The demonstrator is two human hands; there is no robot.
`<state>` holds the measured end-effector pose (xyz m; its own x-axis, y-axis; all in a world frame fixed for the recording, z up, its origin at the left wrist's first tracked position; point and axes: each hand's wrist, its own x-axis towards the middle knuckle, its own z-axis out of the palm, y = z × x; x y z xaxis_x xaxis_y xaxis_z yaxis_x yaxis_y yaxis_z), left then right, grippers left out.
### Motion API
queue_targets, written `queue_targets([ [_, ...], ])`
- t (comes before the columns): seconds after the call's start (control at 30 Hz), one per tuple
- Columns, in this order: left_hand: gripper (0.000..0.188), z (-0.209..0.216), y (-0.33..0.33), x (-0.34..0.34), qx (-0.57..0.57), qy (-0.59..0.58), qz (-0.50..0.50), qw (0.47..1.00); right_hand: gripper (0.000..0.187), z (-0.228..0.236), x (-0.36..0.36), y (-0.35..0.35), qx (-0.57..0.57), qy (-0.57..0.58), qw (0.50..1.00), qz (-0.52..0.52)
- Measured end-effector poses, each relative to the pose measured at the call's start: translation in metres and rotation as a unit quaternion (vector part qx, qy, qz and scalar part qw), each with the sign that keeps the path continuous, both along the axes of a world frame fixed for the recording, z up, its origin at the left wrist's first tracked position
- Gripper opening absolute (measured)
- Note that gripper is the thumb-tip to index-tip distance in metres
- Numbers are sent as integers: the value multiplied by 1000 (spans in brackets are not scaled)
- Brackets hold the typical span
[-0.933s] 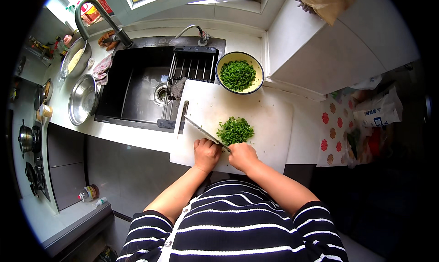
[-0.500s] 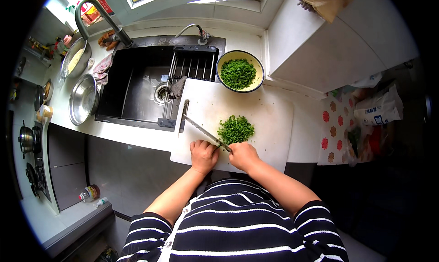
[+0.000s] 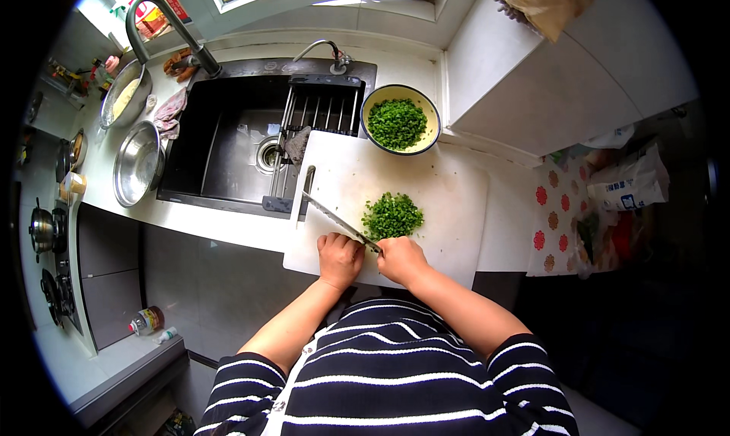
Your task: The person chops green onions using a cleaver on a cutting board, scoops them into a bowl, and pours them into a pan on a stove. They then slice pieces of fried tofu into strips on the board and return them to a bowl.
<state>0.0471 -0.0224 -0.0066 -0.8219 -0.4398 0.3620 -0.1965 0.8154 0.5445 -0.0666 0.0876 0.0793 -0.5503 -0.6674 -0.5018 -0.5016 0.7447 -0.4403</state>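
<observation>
A kitchen knife (image 3: 340, 221) is held low over the near part of a white cutting board (image 3: 449, 200), between the two hands; its handle is hidden within the right hand (image 3: 401, 259), whose fingers are wrapped firmly around it, presumably so that the blade can be steered from its rear end; the blade is seen nearly edge-on, so it appears to be kept upright, with the sharp edge downward; its long axis runs diagonally across the board, and the tip is pointed away from the body and to the left, toward the board's slotted handle.

The left hand (image 3: 340, 259) is set just beside the blade, on its near left side, with fingers curled under, probably to guard the fingertips; whether anything is grasped beneath them cannot be told.

A pile of chopped greens (image 3: 393, 216) is heaped on the blade's other side, apparently kept clear of the left hand; beyond the board's far edge, a dark-rimmed bowl (image 3: 429, 127) is filled with similar greens, seemingly placed within easy reach; to its left, a drying rack (image 3: 309, 106) is laid across the black sink (image 3: 199, 147).
</observation>
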Motion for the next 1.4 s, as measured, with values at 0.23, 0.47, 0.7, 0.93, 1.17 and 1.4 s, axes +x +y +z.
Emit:
queue_targets([
  [0.23,8,4,1,-3,7,5,-6,1000,17,-10,-7,-6,-36,-16,998,-40],
  [0.47,7,-4,1,-12,-16,8,-22,1000,21,-2,-12,7,-3,23,1000,-17],
  [0.7,7,-2,0,-12,-27,12,-40,999,17,-9,-9,2,23,7,1000,-2],
  [0.93,7,4,0,-7,-26,10,-33,999,17,1,-10,-5,-14,-8,999,-32],
  [1.17,7,-3,2,-10,-11,1,-17,1000,17,-11,-3,0,6,13,1000,-10],
  [1.4,9,15,-2,-5,14,11,-18,1000,17,-2,-13,-6,-14,-10,1000,-20],
])
